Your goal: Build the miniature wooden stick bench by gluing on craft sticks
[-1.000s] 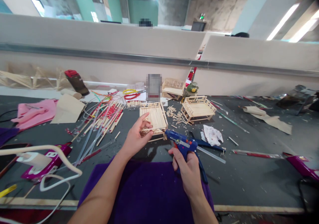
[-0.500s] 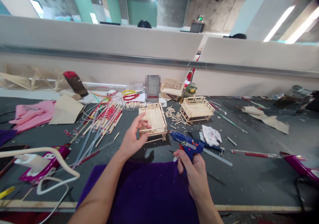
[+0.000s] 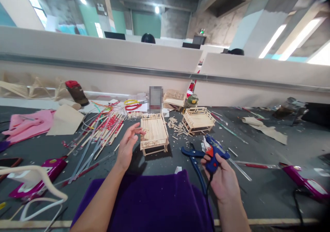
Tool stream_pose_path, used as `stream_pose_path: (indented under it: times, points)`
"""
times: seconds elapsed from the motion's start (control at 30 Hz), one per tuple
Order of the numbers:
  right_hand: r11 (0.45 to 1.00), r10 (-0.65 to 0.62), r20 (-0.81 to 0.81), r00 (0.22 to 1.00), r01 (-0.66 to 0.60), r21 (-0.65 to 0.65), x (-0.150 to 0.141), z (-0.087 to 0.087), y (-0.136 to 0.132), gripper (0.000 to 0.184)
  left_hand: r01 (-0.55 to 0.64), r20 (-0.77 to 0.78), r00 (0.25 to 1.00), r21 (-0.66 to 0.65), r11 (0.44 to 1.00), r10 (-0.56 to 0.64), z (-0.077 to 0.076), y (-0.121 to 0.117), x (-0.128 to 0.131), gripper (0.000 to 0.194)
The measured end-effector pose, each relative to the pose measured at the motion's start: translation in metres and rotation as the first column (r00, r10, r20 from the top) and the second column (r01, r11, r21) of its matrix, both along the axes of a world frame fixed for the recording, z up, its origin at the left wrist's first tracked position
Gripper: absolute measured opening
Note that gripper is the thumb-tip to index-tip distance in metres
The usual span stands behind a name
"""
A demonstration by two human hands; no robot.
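Observation:
My right hand is wrapped round the handle of a blue glue gun, with a clear glue stick coming out of its back. Just left of the small wooden-stick bed frame, my left hand hovers with fingers apart and nothing in them. A second small stick model like a bench stands to the right, and a third stands behind. Under and beside the glue gun lie blue-handled pliers. Short cut stick pieces are scattered between the models.
Loose sticks and clear tubes spread on the left, near scissors and a pink cloth. A magenta power strip with a white cable is at the lower left, another magenta device at the right. A purple cloth covers my lap.
The glue gun has moved away from the bed frame to the right and turned in my right hand. My left hand has drawn back leftward from the bed frame.

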State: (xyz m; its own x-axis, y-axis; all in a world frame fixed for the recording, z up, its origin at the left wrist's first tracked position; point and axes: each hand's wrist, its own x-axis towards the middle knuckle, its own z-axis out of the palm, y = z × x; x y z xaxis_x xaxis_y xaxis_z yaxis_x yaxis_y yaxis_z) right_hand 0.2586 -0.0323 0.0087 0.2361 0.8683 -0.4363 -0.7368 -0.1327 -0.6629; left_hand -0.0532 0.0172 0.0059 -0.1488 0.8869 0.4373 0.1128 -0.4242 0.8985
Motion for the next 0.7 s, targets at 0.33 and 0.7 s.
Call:
stream_pose_path:
  times: [0.33, 0.7]
  points:
    - [0.994, -0.112, -0.060, 0.992, 0.110, -0.026, 0.011, -0.007, 0.010, 0.011, -0.166, 0.053, 0.985, -0.021, 0.986, 0.167, -0.008, 0.006, -0.004, 0.041]
    - [0.998, 0.030, 0.167, 0.986, -0.040, 0.057, -0.008, 0.006, 0.015, 0.036, -0.321, -0.321, 0.908, -0.117, 0.940, 0.270, -0.014, 0.033, -0.027, 0.032]
